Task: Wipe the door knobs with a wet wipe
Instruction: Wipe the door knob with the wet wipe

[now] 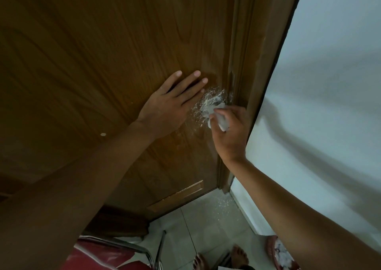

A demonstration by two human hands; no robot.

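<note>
Both forearms fill the near view, reaching up from 6 o'clock toward the wooden door (103,43). From here the wipe could slip: the right hand (231,131) only pinches the crumpled wet wipe (216,117) at its fingertips, and a hard rub over the door knob (216,99) could drag the wipe loose or smear the white speckles (they ring the knob and spread toward 8 o'clock) further across the wood. I judge the knob itself is only partly cleaned, since it is mostly hidden behind the wipe. Leaning too hard with the bracing hand could also swing the door, if it is unlatched. The left hand (171,107) lies flat on the door at 9 o'clock of the knob, fingers straight and spread, holding nothing. The right wrist bends upward, fingers curled round the wipe against the knob, close to the door frame (247,63).
</note>
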